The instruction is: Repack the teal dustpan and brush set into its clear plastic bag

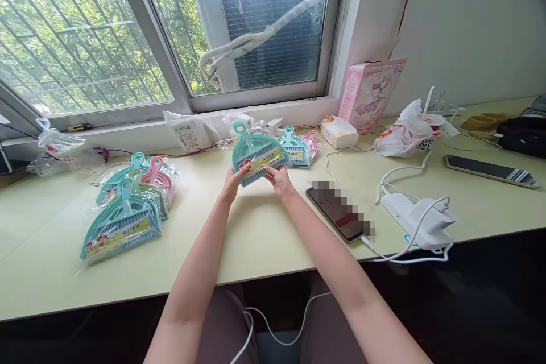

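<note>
Left hand point(232, 182): closed on the left bottom corner of the teal dustpan set point(257, 153)
Right hand point(279, 176): closed on its right bottom edge
Dustpan set: held up just above the worktop point(256, 239); handle pointed at the window
Step in hand: one pack is being held and looked at, it seems
Left pile point(128, 205): more packs lying flat
Back pile point(298, 148): two packs behind
Phone point(336, 213): near the right arm

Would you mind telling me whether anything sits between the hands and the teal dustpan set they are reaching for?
Nothing visible does. The left hand and the right hand already grip the lower edge of the teal dustpan set, held just above the table.
</note>
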